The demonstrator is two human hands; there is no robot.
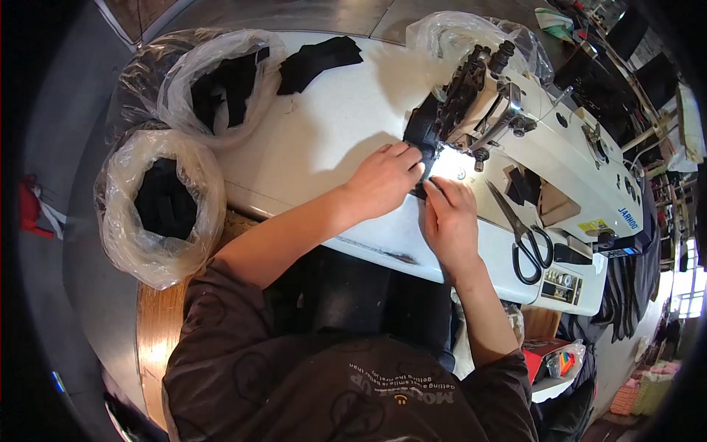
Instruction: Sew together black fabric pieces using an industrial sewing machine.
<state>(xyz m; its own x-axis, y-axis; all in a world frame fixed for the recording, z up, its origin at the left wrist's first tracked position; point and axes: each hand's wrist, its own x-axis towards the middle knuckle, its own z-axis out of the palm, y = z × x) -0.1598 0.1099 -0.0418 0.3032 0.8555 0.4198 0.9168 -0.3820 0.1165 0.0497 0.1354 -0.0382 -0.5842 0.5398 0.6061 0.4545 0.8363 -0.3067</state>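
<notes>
Black cloth [421, 129] at the sewing machine's [582, 158] needle, looks mid-job; stitching hidden. Left hand [384, 175] curled over it, right hand [452, 221] fingers bunched at near edge; can't tell if either pinches. Bagged black pieces [166, 199]: done or pending, unclear.

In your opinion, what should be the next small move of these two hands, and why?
I would perhaps gently straighten the black cloth before feeding it: the left hand and right hand both seem to be on it, close together, right beside the brightly lit patch under the sewing machine.
</notes>
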